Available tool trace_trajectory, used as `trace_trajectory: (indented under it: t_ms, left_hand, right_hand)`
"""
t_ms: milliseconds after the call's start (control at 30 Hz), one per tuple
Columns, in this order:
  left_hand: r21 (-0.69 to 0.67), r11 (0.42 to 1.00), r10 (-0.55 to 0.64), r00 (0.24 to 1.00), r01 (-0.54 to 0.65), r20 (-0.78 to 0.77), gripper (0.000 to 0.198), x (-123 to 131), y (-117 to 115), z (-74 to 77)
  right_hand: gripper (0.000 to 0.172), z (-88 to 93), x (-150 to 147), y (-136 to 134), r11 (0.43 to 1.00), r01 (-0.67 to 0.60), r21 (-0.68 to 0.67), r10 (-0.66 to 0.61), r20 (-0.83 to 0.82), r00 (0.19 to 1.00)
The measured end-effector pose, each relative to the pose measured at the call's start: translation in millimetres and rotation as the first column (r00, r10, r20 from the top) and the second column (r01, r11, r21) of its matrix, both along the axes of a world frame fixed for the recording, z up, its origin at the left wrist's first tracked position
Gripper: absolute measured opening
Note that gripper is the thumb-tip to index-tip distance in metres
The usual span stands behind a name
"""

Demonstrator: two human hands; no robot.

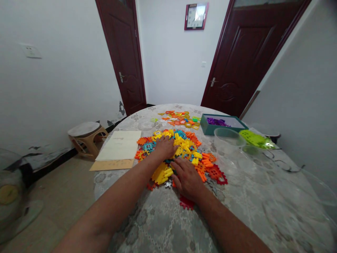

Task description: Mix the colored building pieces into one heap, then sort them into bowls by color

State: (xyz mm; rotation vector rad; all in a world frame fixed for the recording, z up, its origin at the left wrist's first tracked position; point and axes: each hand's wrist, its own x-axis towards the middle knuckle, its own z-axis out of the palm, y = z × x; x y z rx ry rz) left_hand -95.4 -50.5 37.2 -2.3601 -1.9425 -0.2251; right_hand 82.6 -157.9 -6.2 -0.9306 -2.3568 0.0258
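Note:
A heap of plastic gear toy pieces (pixel 185 146) in yellow, orange, red and blue lies on the table in front of me. My left hand (pixel 165 147) rests on top of the heap, palm down, with its fingers apart. Nearer to me, my right hand (pixel 188 179) touches the heap's front edge, its fingers spread and bent a little. Between the hands are yellow pieces (pixel 161 174), some stuck together. A red gear (pixel 186 202) lies partly under my right hand. What is beneath both palms is hidden.
Behind the heap lies a scatter of smaller orange and yellow pieces (pixel 181 119). To the right stand a green box (pixel 209 130) with purple pieces, clear plastic tubs (pixel 229 140) and lime-green pieces (pixel 254 138). Left are a paper sheet (pixel 119 144) and a stool (pixel 84 130).

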Motion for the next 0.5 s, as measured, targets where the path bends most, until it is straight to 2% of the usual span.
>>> trace_trajectory:
  t_ms: [333,500]
  left_hand:
    - [-0.046,0.999,0.004,1.0,-0.004,0.009,0.056,17.5,22.8,-1.4]
    - [0.008,1.0,-0.008,0.999,0.008,0.034,0.06,23.0,11.4,4.1]
  right_hand:
    - [0.046,2.1,-0.2,1.0,1.0,-0.007,-0.022,0.006,-0.012,1.0]
    - [0.044,-0.3,0.1,1.0,1.0,-0.002,-0.014,0.002,0.001,1.0]
